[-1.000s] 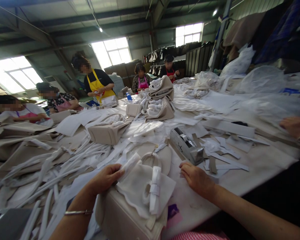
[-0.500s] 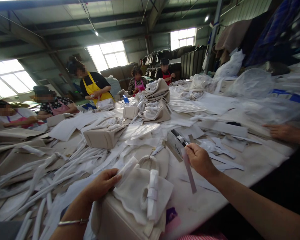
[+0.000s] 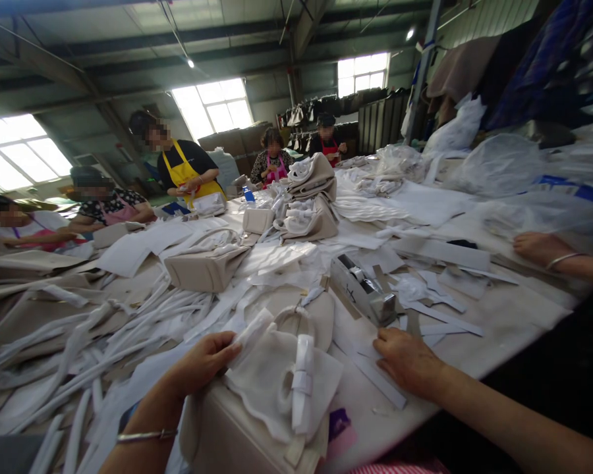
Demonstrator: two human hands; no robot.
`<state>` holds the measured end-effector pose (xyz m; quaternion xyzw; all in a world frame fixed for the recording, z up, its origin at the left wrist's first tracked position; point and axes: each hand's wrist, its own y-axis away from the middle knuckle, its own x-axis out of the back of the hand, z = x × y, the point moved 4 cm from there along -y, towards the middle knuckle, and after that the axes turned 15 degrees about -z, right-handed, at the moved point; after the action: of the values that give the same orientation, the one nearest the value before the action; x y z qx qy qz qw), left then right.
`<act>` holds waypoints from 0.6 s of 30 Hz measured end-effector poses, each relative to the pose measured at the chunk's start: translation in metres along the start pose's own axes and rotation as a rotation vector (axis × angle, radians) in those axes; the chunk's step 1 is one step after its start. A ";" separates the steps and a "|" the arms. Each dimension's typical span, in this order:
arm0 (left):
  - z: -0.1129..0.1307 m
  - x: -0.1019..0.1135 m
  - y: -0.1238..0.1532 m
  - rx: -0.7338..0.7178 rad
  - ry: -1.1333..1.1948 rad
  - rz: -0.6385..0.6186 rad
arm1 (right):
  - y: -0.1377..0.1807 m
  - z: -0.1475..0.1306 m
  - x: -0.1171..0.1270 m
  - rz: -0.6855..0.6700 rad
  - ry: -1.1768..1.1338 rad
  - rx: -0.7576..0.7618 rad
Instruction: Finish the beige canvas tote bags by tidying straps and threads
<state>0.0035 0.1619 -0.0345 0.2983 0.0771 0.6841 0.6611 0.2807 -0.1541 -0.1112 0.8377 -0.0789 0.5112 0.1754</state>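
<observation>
My left hand, with a bangle on its wrist, grips the upper edge of a beige handbag at the front of the table. White padding sheet drapes over the bag's top, and a handle is wrapped in a white sleeve. My right hand rests low over the tabletop to the right, its fingers curled closed; whatever is in them is hidden. Just beyond it stands a grey tape dispenser. A white strip lies beside that hand.
Beige bags and a stack of bags stand mid-table. White padded tubes cover the left. Paper scraps lie to the right. A co-worker's hand reaches in from the right; several people work across the table.
My right hand has moved down and right from the tape dispenser, uncovering it; the strip hanging from the fingers no longer shows. The co-worker's hand shifted slightly. My left hand stays put.
</observation>
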 end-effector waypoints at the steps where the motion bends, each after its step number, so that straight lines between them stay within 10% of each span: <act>1: 0.001 0.000 0.000 0.000 -0.006 0.001 | 0.002 -0.001 -0.005 -0.007 0.046 -0.003; 11: 0.003 -0.003 0.015 -0.045 0.069 0.044 | -0.014 -0.031 0.040 0.168 -0.126 -0.032; 15: 0.004 -0.004 0.015 -0.034 0.094 0.083 | -0.033 -0.115 0.044 -0.210 -0.957 0.090; 18: 0.003 -0.005 0.016 -0.048 0.138 0.095 | -0.047 -0.175 0.034 -0.468 -1.086 0.044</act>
<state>-0.0086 0.1543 -0.0253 0.2379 0.0920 0.7353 0.6279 0.1661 -0.0432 -0.0182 0.9780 0.0402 -0.0414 0.2006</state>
